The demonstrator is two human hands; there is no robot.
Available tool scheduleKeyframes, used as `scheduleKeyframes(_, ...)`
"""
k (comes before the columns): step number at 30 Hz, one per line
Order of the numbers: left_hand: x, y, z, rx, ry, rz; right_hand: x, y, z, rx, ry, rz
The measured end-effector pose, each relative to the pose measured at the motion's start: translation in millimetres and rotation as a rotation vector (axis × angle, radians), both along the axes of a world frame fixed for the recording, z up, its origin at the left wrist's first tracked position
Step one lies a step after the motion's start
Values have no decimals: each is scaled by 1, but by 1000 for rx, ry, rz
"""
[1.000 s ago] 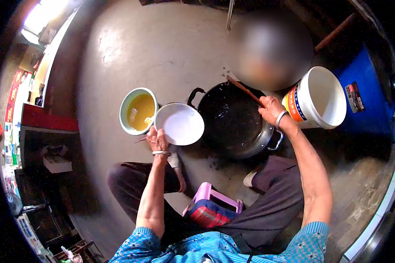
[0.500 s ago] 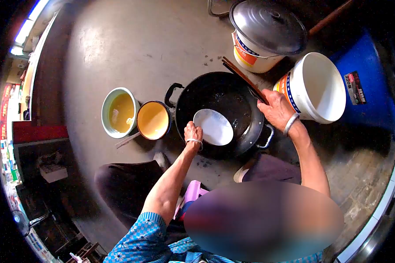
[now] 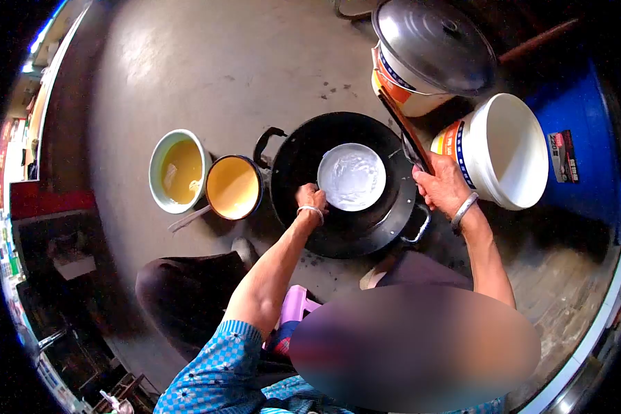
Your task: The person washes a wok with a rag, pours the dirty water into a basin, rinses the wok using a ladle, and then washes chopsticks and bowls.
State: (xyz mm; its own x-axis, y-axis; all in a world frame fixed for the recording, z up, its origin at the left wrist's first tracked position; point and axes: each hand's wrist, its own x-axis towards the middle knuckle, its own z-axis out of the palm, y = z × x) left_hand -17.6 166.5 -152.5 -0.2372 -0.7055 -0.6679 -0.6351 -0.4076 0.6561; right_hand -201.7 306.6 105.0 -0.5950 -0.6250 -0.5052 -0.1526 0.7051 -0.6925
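Note:
My left hand (image 3: 312, 198) grips the rim of a white bowl (image 3: 352, 177), fingers closed on its left edge. The bowl is over the black wok (image 3: 392, 219), its round mouth facing up; its inside looks wet, though I cannot tell how much it holds. Closed around brown chopsticks (image 3: 408, 131), my right hand (image 3: 443, 185) is above the wok's right edge, with the sticks pointing up and away to the left. The wok stands on the floor, its dark inside partly hidden under the bowl.
Left of the wok stand a dark-rimmed bowl of yellowish liquid (image 3: 233, 188) with a handle sticking out and a pale green bowl (image 3: 154, 172) of cloudy yellow liquid. To the right are an uncovered white bucket (image 3: 486, 152), a lidded bucket (image 3: 421, 103) and a blue barrel (image 3: 583, 131).
The white bowl has moved slightly up and right and turned from tilted to more level, with my left hand still on it. My right hand and the chopsticks have shifted slightly right and down.

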Motion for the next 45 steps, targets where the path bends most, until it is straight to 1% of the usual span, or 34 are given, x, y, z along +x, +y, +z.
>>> scheduleKeyframes(2,8,-7,8,-70,-49,-177,2,-1,-4,-68,-78,-47)
scheduleKeyframes(3,19,-6,3,-353,42,-248,2,-4,-3,-34,-115,-34)
scheduleKeyframes(4,30,-6,7,-638,121,-319,2,-5,-5,-31,-166,-75)
scheduleKeyframes(5,40,-12,10,-534,150,-329,3,-6,-7,-39,-173,-52)
scheduleKeyframes(6,49,-16,26,-667,215,-332,4,-8,-6,-48,-174,-35)
scheduleKeyframes(8,68,-21,92,-452,347,-118,10,-15,-1,-39,-165,-35)
scheduleKeyframes(9,80,-26,77,-496,402,-10,10,-15,-3,-45,-145,-9)
scheduleKeyframes(10,93,-31,97,-523,411,58,13,-17,-1,-53,-133,-5)
scheduleKeyframes(12,126,-50,64,-708,309,181,15,-18,-1,-59,-118,16)
scheduleKeyframes(14,150,-64,75,-567,219,385,17,-22,1,-29,-72,44)
scheduleKeyframes(15,157,-67,84,-569,249,476,16,-23,-2,-24,-73,45)
scheduleKeyframes(16,178,-81,47,-454,150,557,17,-24,-2,-22,-70,48)
scheduleKeyframes(17,200,-92,2,-570,11,518,18,-25,-3,-22,-66,41)
scheduleKeyframes(18,217,-99,-33,-682,-128,475,18,-26,-4,-20,-62,33)
scheduleKeyframes(19,223,-101,-36,-664,-248,432,17,-27,-6,-14,-57,34)
scheduleKeyframes(20,228,-102,-40,-560,-307,439,16,-26,-10,-14,-72,27)
scheduleKeyframes(22,209,-104,5,-309,-294,522,15,-31,-12,-4,-82,26)
scheduleKeyframes(26,208,-117,-4,-225,-226,497,18,-37,-9,3,-110,26)
scheduleKeyframes(28,205,-119,5,-222,-263,525,20,-40,-8,20,-89,42)
scheduleKeyframes(29,204,-119,9,-236,-297,494,21,-42,-7,25,-88,40)
scheduleKeyframes(30,208,-122,0,-231,-296,490,23,-45,-6,31,-75,40)
scheduleKeyframes(32,217,-128,-25,-238,-377,385,24,-46,-5,43,-61,37)
scheduleKeyframes(33,214,-127,-10,-200,-364,394,24,-47,-6,45,-52,44)
scheduleKeyframes(34,216,-127,-11,-201,-366,392,25,-49,-6,46,-44,52)
scheduleKeyframes(36,220,-125,-20,-320,-368,453,27,-51,-4,48,-34,38)
scheduleKeyframes(37,226,-127,-32,-391,-432,429,27,-50,-5,28,-34,54)
scheduleKeyframes(38,233,-128,-44,-400,-388,449,25,-49,-6,7,-32,71)
scheduleKeyframes(39,234,-129,-42,-398,-373,477,25,-49,-7,14,-12,80)
scheduleKeyframes(40,228,-127,-25,-397,-361,506,24,-49,-5,22,-3,93)
scheduleKeyframes(41,222,-123,-8,-365,-265,583,24,-48,-5,13,-12,82)
scheduleKeyframes(42,224,-122,-10,-367,-262,579,24,-47,-6,1,-22,74)
scheduleKeyframes(44,230,-123,-14,-566,-232,499,23,-46,-6,-18,-23,70)
scheduleKeyframes(45,219,-119,8,-521,-165,567,23,-44,-5,-33,-25,72)
